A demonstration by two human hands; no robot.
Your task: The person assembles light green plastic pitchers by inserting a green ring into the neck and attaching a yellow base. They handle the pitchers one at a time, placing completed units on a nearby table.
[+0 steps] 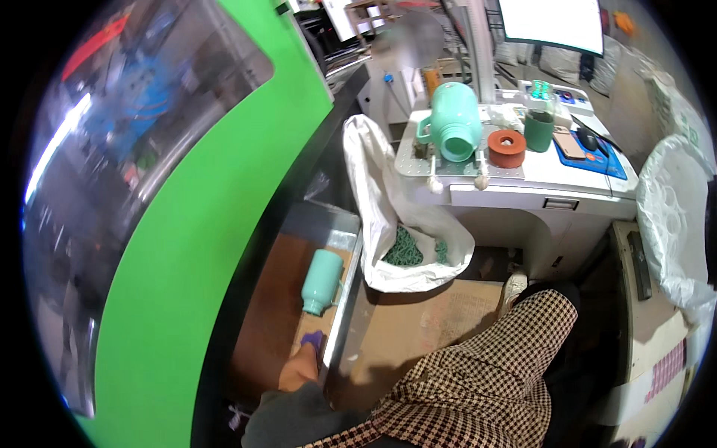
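Currently, a teal bottle [323, 280] is laid on its side in the metal-edged tray [345, 310], near the right edge. Just below it, a little apart, the left hand [312, 341], covered in purple, is held close to the same edge; whether its fingers are spread, pressed together or pinching something cannot be told. At the front left corner of the white bench [489, 196], bottle number 2 [454, 112] is propped, mouth facing forward, beside an orange-red ring [506, 155]. Green scraps [403, 248] are held in a white sack [403, 280].
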